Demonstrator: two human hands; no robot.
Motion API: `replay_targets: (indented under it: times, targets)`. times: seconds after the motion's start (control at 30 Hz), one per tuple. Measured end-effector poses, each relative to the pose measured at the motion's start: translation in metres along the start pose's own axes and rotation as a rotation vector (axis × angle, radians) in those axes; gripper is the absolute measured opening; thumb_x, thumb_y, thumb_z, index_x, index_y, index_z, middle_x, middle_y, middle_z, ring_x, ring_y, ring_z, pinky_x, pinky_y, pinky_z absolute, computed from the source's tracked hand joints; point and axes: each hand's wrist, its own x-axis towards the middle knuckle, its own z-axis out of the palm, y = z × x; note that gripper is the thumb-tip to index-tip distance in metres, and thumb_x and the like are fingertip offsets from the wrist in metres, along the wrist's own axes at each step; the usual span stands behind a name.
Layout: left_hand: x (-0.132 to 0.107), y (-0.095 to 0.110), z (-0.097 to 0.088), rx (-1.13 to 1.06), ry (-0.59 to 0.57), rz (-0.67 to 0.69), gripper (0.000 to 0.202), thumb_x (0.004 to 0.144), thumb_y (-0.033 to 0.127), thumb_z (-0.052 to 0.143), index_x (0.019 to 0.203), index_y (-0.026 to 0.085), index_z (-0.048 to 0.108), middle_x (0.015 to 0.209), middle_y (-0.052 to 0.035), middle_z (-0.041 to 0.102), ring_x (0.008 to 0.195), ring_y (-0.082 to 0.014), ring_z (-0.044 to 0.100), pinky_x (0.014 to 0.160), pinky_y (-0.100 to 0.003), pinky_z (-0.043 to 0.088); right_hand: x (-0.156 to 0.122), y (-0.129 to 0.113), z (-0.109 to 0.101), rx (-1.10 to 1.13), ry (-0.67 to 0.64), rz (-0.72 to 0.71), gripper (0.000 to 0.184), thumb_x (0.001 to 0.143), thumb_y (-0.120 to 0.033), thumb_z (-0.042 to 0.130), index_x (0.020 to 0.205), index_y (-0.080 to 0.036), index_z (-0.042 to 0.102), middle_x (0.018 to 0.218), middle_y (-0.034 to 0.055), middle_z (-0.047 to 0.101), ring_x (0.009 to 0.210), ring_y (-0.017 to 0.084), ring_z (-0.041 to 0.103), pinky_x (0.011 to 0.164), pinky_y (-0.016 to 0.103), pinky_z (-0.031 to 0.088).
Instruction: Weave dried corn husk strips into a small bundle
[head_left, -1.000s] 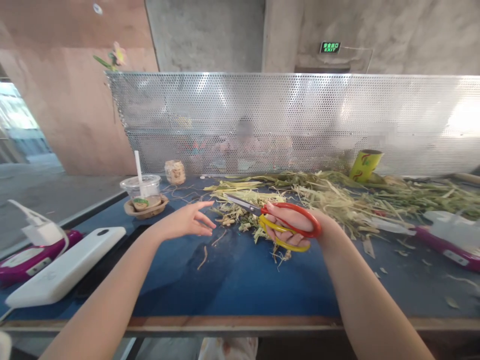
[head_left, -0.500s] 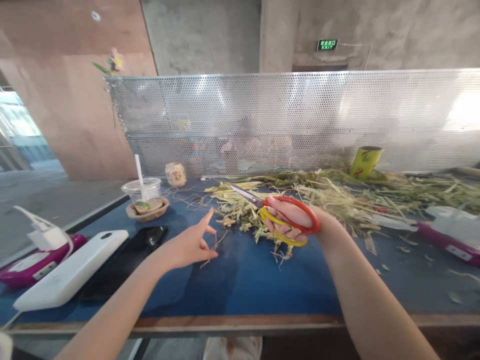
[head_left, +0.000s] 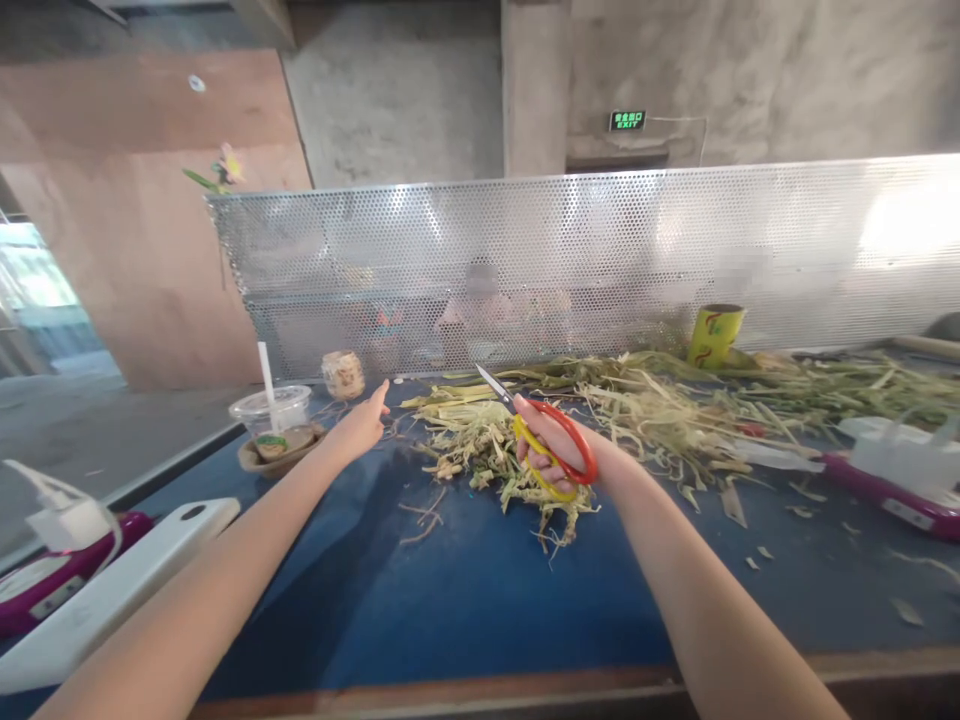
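Right hand (head_left: 547, 432) curls round the scissors (head_left: 586, 450) (by their handles), long axis slanting, tip pointing forward-left.

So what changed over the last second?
The left hand moved forward and left, from near the root scraps toward the jar. The scraps now lie closer together. The scissors swung, tips more forward. Unchanged: right hand gripping the scissors.

One left arm (head_left: 225, 575), bare, stretched forward, left hand (head_left: 361, 430) with index finger (head_left: 379, 396) extended, other fingers mostly hidden, seemingly loose; one right arm (head_left: 690, 575), bare, angled inward, right hand (head_left: 553, 436) curled in a grip.
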Motion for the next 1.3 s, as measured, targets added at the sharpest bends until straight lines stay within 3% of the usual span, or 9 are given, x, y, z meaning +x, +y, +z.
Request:
replay_targets:
  times: [0.07, 0.23, 0.43, 0.6, 0.83, 1.07, 1.17, 1.3]
  targets:
    - [0.014, 0.004, 0.007, 0.008, 0.009, 0.033, 0.035, 0.085, 0.027, 0.052, 0.118, 0.015, 0.05, 0.115, -0.0098, 0.056, 0.095, -0.0205, 0.059, 0.08, -0.042, 0.049, 0.002, -0.002, 0.003, 0.006, 0.093, 0.009, 0.059, 0.076, -0.073, 0.034, 0.063, -0.017, 0.045, 0.038, -0.0074, 0.032, 0.028, 0.005, 0.03, 0.027, 0.018, 0.029]
    - [0.049, 0.014, 0.022, 0.019, 0.012, 0.054, 0.035, 0.085, 0.028, 0.052, 0.117, 0.016, 0.05, 0.116, -0.0098, 0.055, 0.096, -0.0209, 0.058, 0.08, -0.042, 0.049, 0.007, 0.0, 0.011, -0.005, 0.232, -0.036, 0.056, 0.071, -0.074, 0.043, 0.059, -0.019, 0.042, 0.037, -0.0065, 0.032, 0.029, 0.007, 0.032, 0.028, 0.021, 0.03]
    - [0.074, 0.007, 0.034, 0.019, 0.029, -0.037, 0.034, 0.085, 0.028, 0.053, 0.117, 0.016, 0.051, 0.115, -0.0096, 0.056, 0.096, -0.0209, 0.058, 0.08, -0.042, 0.049, 0.022, 0.009, 0.007, -0.303, 0.392, -0.093, 0.061, 0.069, -0.078, 0.036, 0.057, -0.02, 0.045, 0.043, -0.0018, 0.04, 0.035, 0.011, 0.043, 0.036, 0.024, 0.038]
    - [0.082, 0.005, 0.039, -0.041, 0.094, 0.003, 0.034, 0.085, 0.029, 0.052, 0.117, 0.015, 0.051, 0.116, -0.0097, 0.055, 0.096, -0.021, 0.058, 0.08, -0.042, 0.049, 0.023, 0.006, 0.002, -0.399, 0.449, -0.107, 0.058, 0.068, -0.076, 0.041, 0.059, -0.019, 0.049, 0.048, 0.0008, 0.044, 0.046, 0.016, 0.052, 0.044, 0.027, 0.042]
    - [0.096, 0.021, 0.057, -0.143, 0.126, 0.081, 0.034, 0.085, 0.029, 0.052, 0.117, 0.015, 0.051, 0.115, -0.0095, 0.055, 0.095, -0.0206, 0.058, 0.079, -0.041, 0.05, 0.016, -0.001, 0.002, -0.534, 0.507, -0.122, 0.057, 0.068, -0.074, 0.042, 0.057, -0.019, 0.049, 0.051, 0.0048, 0.052, 0.054, 0.021, 0.061, 0.05, 0.028, 0.045]
    - [0.102, 0.02, 0.037, -0.159, 0.226, 0.008, 0.037, 0.085, 0.027, 0.052, 0.12, 0.016, 0.048, 0.113, -0.009, 0.057, 0.09, -0.0187, 0.06, 0.078, -0.04, 0.05, 0.006, -0.009, 0.003, -0.551, 0.49, -0.07, 0.054, 0.069, -0.071, 0.046, 0.058, -0.019, 0.051, 0.052, 0.0053, 0.053, 0.056, 0.022, 0.061, 0.048, 0.027, 0.044]
    - [0.096, 0.02, 0.031, -0.133, 0.21, -0.001, 0.037, 0.085, 0.028, 0.052, 0.12, 0.016, 0.048, 0.113, -0.0092, 0.056, 0.091, -0.0191, 0.06, 0.078, -0.04, 0.05, 0.008, -0.008, 0.003, -0.581, 0.475, -0.077, 0.055, 0.072, -0.07, 0.043, 0.056, -0.019, 0.053, 0.055, 0.0068, 0.056, 0.057, 0.021, 0.061, 0.05, 0.027, 0.044]
    - [0.088, 0.024, 0.038, -0.087, 0.135, 0.043, 0.035, 0.085, 0.029, 0.053, 0.117, 0.016, 0.051, 0.115, -0.0093, 0.056, 0.094, -0.0201, 0.058, 0.078, -0.041, 0.05, 0.01, -0.006, 0.004, -0.609, 0.49, -0.081, 0.056, 0.074, -0.07, 0.042, 0.061, -0.018, 0.059, 0.059, 0.0083, 0.06, 0.064, 0.022, 0.062, 0.054, 0.027, 0.045]
